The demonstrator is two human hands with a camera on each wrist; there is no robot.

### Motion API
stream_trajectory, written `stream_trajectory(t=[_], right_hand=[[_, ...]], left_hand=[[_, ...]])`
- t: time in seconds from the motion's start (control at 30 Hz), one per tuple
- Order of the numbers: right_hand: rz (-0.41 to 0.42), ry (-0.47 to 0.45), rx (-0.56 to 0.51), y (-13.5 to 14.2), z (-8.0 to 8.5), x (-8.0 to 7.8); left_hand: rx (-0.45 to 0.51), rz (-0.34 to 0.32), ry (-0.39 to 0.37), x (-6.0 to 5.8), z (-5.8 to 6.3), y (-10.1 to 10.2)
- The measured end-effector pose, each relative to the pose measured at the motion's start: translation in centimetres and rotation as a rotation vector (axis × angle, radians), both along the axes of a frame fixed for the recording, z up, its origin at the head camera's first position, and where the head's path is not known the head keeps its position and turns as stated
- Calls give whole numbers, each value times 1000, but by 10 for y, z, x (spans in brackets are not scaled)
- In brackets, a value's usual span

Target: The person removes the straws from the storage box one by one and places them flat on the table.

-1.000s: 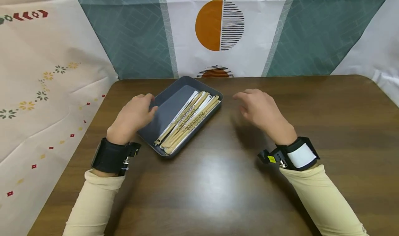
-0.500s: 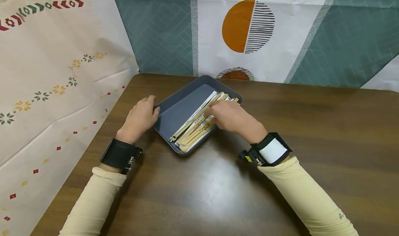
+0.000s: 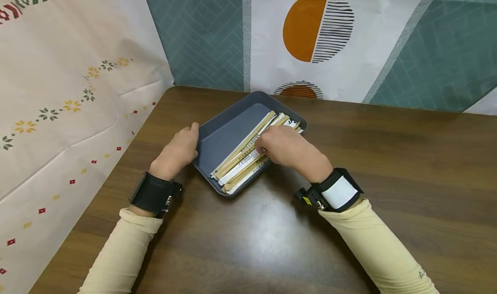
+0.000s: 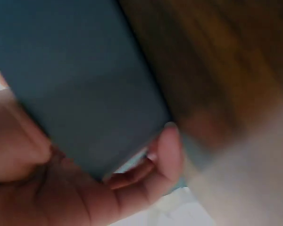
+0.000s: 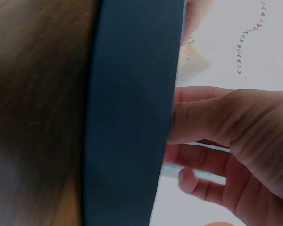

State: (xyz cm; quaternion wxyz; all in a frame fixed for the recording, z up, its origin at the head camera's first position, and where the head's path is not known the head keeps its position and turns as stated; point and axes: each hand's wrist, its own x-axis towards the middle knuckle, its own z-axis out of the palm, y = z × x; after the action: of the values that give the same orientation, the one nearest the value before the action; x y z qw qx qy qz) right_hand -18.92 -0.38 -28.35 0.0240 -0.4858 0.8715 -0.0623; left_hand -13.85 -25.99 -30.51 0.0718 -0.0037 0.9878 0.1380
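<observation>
A shallow dark grey tray (image 3: 217, 136) stands at an angle on the table. My left hand (image 3: 177, 150) grips its left rim; the left wrist view has the fingers (image 4: 167, 155) curled around the tray's edge. Along the tray's right side lies a bunch of long, thin paper-wrapped sticks (image 3: 244, 166), tan and white with printed lettering. My right hand (image 3: 289, 147) reaches over the right rim, its bent fingers down among them. In the right wrist view the tray wall hides the tips of thumb and fingers, so I cannot tell whether they pinch a stick.
Under the tray is a brown wooden table (image 3: 388, 177). Patterned cloth (image 3: 209, 35) hangs behind its back edge, and a cream cloth (image 3: 77, 125) borders the left side. Black camera straps (image 3: 155, 194) wrap both wrists.
My right hand has moved left from the bare table into the sticks, which have shifted around, with a white one now showing mid-bunch. The left hand stays at the tray's left rim. The head view has turned.
</observation>
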Motion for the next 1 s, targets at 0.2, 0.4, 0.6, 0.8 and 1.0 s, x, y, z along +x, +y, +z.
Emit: stream_trajectory(t=[0.2, 0.4, 0.6, 0.8, 1.0], right_hand=[[83, 129, -83, 5, 1, -1], [155, 279, -249, 19, 9, 3], [104, 334, -351, 59, 23, 12], [121, 356, -353, 108, 13, 29], [187, 294, -282, 137, -12, 53]], left_hand=[[-32, 37, -74, -2, 3, 10], [-56, 21, -31, 1, -4, 13], [-87, 26, -23, 3, -8, 15], [-88, 37, -53, 2, -3, 16], [-83, 55, -85, 0, -3, 13]])
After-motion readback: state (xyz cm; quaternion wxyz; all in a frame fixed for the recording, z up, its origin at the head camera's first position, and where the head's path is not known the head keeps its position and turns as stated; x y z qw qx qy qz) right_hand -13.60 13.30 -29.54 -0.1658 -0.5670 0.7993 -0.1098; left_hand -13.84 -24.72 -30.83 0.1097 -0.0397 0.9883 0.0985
